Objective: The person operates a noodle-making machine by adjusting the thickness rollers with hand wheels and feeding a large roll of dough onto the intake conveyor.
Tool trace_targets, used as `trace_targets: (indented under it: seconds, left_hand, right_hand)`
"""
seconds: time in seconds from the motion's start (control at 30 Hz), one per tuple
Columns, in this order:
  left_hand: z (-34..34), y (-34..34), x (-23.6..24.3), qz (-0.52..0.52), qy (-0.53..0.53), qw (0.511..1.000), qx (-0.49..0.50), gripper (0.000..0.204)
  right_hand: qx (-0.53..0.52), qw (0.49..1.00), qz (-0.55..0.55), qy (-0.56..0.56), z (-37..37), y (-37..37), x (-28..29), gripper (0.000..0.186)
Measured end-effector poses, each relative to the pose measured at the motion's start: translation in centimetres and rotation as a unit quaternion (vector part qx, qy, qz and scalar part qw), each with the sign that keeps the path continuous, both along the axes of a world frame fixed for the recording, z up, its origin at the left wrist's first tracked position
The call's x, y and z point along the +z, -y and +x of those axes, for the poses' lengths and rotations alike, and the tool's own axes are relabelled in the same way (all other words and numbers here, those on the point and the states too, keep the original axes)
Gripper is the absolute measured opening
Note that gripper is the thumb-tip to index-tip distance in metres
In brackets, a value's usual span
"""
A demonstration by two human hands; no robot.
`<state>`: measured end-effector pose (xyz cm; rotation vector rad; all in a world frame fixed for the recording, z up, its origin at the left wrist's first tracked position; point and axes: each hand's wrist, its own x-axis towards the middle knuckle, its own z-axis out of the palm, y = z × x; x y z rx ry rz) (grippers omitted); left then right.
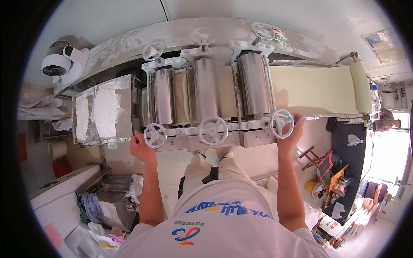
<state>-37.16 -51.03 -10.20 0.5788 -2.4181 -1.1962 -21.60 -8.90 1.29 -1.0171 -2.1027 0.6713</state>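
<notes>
A dough sheeting machine with three pairs of steel rollers [205, 88] stretches across in front of me. A pale dough sheet [316, 89] runs out to the right from the rollers and wraps round a rod as a dough roll [359, 88]. My right hand [291, 132] is closed on the rim of the right front handwheel [282, 124]. Beside the left front handwheel [155, 135], my left hand [142, 147] is curled at the machine's front corner; what its fingers grip is hidden. A middle handwheel [213, 130] sits between them, untouched.
A tray of white flour [107, 107] adjoins the machine's left end. Behind stands a white camera-like device [64, 60]. Below right are a folding stool [320, 161] and a dark counter [347, 142]. Another person [387, 120] is at the far right.
</notes>
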Motion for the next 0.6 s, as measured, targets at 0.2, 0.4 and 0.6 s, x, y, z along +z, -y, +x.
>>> trace_targets:
  seconds: [0.2,0.4,0.6]
  left_hand:
    - [-0.1,0.0,-0.7,0.017,-0.019,1.0,-0.007,0.046]
    - [0.3,-0.1,-1.0,-0.016,-0.007,1.0,-0.019,0.046]
    - [0.2,1.6,-3.8,0.095,-0.042,0.995,-0.003,0.039]
  right_hand:
    - [0.012,1.0,0.007,-0.007,0.5,-0.5,-0.3,0.015]
    - [-0.029,0.999,-0.034,0.017,0.3,-1.3,-0.2,0.017]
    - [0.009,0.988,-0.153,0.006,0.8,-2.1,0.3,0.015]
